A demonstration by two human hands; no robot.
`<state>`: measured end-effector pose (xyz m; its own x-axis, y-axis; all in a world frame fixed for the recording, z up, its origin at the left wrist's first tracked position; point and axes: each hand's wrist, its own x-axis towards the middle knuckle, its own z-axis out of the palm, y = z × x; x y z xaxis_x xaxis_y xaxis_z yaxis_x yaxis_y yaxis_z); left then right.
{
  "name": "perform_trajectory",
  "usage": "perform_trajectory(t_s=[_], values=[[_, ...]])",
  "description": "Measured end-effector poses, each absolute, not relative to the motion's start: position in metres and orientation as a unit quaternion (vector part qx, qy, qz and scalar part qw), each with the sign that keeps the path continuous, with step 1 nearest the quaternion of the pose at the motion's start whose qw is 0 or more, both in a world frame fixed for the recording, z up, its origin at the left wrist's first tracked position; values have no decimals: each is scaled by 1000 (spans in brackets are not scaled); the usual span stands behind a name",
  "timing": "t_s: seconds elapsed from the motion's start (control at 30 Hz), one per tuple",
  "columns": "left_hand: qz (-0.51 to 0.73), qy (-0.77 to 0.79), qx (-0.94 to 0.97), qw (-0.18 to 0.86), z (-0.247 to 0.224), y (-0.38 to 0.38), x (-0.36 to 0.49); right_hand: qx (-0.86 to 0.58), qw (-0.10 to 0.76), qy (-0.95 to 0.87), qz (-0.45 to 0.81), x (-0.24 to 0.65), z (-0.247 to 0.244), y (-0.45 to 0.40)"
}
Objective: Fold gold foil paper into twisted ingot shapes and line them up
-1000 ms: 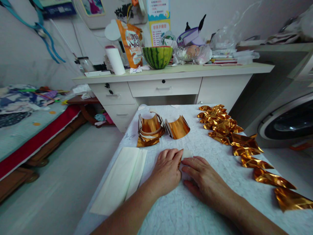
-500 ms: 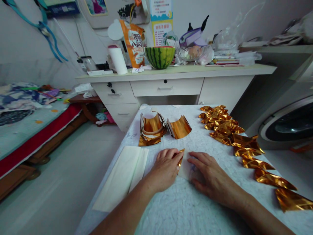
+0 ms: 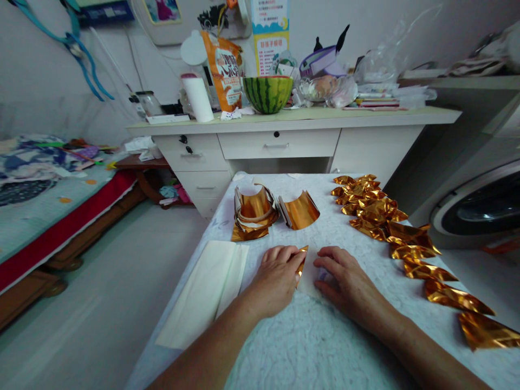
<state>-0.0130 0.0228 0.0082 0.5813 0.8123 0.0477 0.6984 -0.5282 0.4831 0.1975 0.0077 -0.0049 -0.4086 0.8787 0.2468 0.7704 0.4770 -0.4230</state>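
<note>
My left hand [image 3: 278, 279] lies low on the covered table, fingers bent over a piece of gold foil paper [image 3: 302, 261] and holding it down. Only a narrow gold strip shows beside the thumb. A thin pale sheet [image 3: 307, 284] reaches from the foil toward my right hand [image 3: 343, 279], which rests with its fingers apart and slightly curved at the sheet's right side. Left of my left hand lies a stack of long off-white paper [image 3: 199, 295]. Curled gold foil sheets [image 3: 255, 208] stand farther back, with another curled stack [image 3: 301, 210] just right of them.
Several folded gold foil pieces [image 3: 374, 208] run down the table's right side. The quilted cloth [image 3: 280, 346] covers the table. Behind stands a white desk [image 3: 284, 142] bearing a watermelon half [image 3: 268, 93]. A washing machine [image 3: 479, 179] is at right, a bed [image 3: 60, 216] at left.
My right hand's fingers have drawn together slightly and shifted a little over the pale sheet. My left hand stays on the foil. The camera view has shifted slightly.
</note>
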Motion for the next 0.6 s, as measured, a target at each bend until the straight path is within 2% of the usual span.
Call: perform_trajectory(t_s=[0.17, 0.37, 0.6], values=[[143, 441, 862, 206, 6, 22, -13, -539, 197, -808, 133, 195, 4, 4], [143, 436, 865, 203, 6, 22, -12, -569, 249, -773, 126, 196, -8, 6], [142, 440, 864, 201, 5, 22, -12, -598, 244, -754, 119, 198, -14, 26]])
